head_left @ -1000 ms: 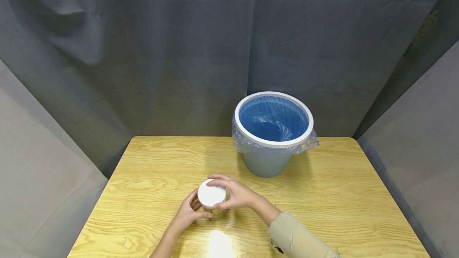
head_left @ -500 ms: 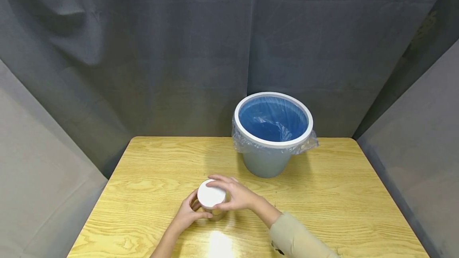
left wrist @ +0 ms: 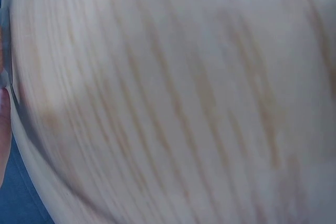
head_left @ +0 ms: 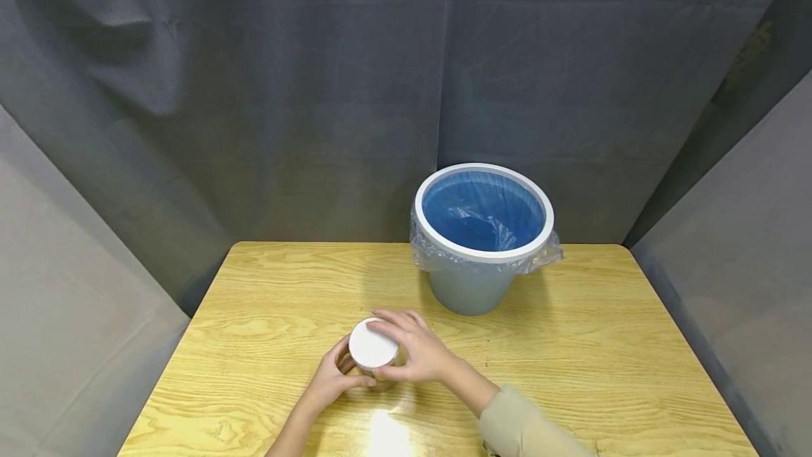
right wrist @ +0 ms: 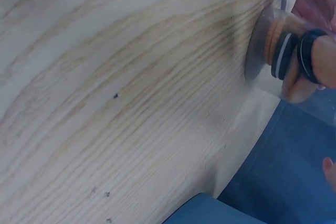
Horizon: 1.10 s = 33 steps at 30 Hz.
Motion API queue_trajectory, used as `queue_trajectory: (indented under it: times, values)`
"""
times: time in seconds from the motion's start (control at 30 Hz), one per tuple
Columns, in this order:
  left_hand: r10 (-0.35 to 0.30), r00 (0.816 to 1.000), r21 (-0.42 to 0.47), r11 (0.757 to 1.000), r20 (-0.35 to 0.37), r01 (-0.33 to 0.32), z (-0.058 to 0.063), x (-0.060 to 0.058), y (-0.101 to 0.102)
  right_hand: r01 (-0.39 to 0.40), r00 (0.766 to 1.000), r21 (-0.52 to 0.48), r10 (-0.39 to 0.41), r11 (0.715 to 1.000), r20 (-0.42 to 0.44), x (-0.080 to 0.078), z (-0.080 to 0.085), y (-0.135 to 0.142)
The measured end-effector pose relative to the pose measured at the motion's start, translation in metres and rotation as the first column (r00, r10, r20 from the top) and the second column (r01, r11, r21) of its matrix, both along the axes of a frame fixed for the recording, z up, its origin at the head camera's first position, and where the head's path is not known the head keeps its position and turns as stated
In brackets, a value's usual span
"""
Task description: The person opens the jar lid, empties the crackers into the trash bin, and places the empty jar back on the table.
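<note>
quite see-through, the jar (right wrist: 286, 59) (white lid (head_left: 373, 344) atop).

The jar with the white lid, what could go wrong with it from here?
The jar might twist or slip if the right hand works the white lid hard, since only the left hand seems to brace its side.
If the lid came free with a jerk, the dark and tan things seen through the clear wall might tumble out.
The bin stands just beyond the right hand, so a wide sweep could bump it.
</note>
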State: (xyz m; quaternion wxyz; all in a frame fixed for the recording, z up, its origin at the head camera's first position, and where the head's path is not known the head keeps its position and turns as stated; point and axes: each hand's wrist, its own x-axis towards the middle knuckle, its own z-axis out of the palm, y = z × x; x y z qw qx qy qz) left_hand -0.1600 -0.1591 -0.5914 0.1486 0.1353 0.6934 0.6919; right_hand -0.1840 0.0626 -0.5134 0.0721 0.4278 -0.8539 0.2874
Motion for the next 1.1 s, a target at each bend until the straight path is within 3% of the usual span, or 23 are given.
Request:
queue_trajectory:
  times: [0.2,0.5,1.1]
  values:
    - [0.008,1.000,-0.008,1.000,-0.005,-0.008,0.000,0.000,0.000,0.084,0.994,-0.025,-0.085,0.996,-0.064,0.004,-0.003,-0.003]
    - [0.019,1.000,-0.020,1.000,-0.008,-0.019,-0.002,-0.001,0.000,0.181,0.979,-0.058,-0.186,0.982,-0.090,0.010,-0.004,-0.009]
    - [0.031,1.000,-0.010,0.999,-0.001,-0.031,-0.001,0.000,0.001,0.223,0.967,-0.118,-0.235,0.968,-0.102,0.019,-0.011,-0.018]
